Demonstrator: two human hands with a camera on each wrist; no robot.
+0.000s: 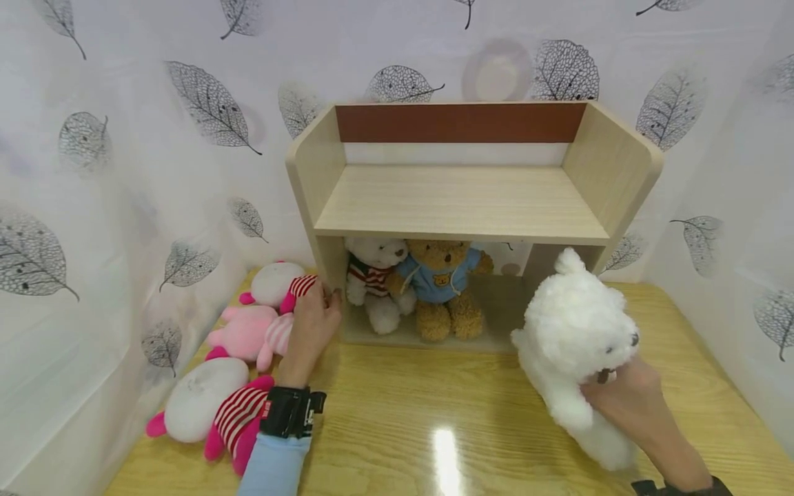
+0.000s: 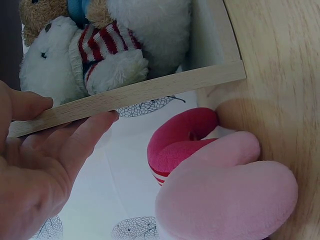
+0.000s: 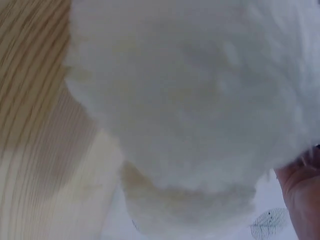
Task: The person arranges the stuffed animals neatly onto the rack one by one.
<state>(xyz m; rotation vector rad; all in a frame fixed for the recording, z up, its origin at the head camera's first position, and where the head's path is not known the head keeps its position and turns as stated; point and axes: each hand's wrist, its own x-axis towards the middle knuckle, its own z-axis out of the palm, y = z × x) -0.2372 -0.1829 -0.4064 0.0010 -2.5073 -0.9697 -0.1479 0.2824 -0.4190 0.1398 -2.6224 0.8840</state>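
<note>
The right hand, at the lower right of the head frame, grasped a white fluffy plush bear around the front of its body below the head. The bear was located right of centre, tilted, before the right end of a pale wooden two-tier shelf unit. (Fur filled most of the right wrist frame; the fingertips were hidden there.) Whether the bear's lower end touched the yellowish wood-grain table could not be told.

The left hand, left of centre, pinched the front edge of the unit's left side panel, with the thumb on the inner face and the fingers on the outer face. A black wrist strap and a light blue sleeve were visible below it.

The lower compartment contained a white plush bear in a striped garment, seated at the left, and a brown plush bear in a blue hoodie, seated directly beside it. Three pink-and-white soft dolls lay in a row on the table at the left of the frame.
</note>
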